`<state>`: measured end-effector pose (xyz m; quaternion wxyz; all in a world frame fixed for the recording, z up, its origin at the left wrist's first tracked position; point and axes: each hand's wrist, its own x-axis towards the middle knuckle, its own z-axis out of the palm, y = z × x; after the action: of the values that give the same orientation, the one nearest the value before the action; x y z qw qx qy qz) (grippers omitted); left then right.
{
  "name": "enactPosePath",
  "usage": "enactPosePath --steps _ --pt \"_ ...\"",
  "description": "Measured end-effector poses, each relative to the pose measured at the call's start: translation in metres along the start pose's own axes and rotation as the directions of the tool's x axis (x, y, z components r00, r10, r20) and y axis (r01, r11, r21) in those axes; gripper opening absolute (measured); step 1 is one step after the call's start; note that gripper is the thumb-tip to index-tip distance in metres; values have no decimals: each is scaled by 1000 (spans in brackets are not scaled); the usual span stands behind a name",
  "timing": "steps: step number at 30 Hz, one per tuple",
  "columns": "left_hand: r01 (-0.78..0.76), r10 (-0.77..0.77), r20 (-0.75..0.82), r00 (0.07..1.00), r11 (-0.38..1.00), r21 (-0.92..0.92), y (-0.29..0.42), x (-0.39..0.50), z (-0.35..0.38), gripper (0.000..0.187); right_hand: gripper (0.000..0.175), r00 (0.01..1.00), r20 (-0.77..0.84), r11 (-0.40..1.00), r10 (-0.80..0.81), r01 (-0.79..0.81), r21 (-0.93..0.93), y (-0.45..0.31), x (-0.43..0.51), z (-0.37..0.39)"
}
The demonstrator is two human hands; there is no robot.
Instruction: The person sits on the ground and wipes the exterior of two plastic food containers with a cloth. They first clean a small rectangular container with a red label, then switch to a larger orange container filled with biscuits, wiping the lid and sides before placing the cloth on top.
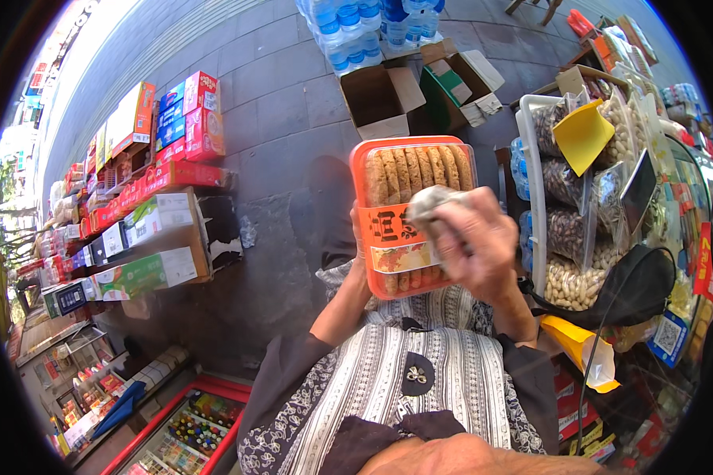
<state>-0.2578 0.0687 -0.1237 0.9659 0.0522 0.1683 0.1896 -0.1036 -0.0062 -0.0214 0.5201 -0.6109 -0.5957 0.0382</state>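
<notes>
A plastic box of round cookies (413, 169) with an orange tray, a clear lid and a printed paper band is held upright in front of my chest. My left hand (358, 231) grips its left edge, mostly hidden behind the box. In my right hand (478, 237) is a crumpled greyish cloth (437, 205), pressed on or close over the right part of the lid and band. The right hand looks slightly blurred.
Open cardboard boxes (383, 98) and shrink-wrapped water bottles (347, 29) stand on the paving ahead. At right, a white crate (535, 196) holds bags of peanuts and seeds. Stacked packaged goods (148, 219) line the left. A red-rimmed display case (178, 427) is at lower left.
</notes>
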Motion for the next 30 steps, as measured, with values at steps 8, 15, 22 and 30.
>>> enactPosePath --steps 8,15,22,30 --pt "51 -83 -155 984 978 -200 -5 4 -23 90 26 982 188 987 8 22 -157 -4 2 11" --pt "83 -84 8 996 975 -208 -2 17 -60 76 22 988 30 959 154 -142 -246 19 -15 -14" --pt "107 -65 273 960 984 -139 -6 5 -80 62 21 972 -29 952 235 -236 -196 18 -38 -21" --pt "0 2 617 787 1000 -3 9 6 -112 50 17 964 110 966 243 -230 -120 0 -51 -17"
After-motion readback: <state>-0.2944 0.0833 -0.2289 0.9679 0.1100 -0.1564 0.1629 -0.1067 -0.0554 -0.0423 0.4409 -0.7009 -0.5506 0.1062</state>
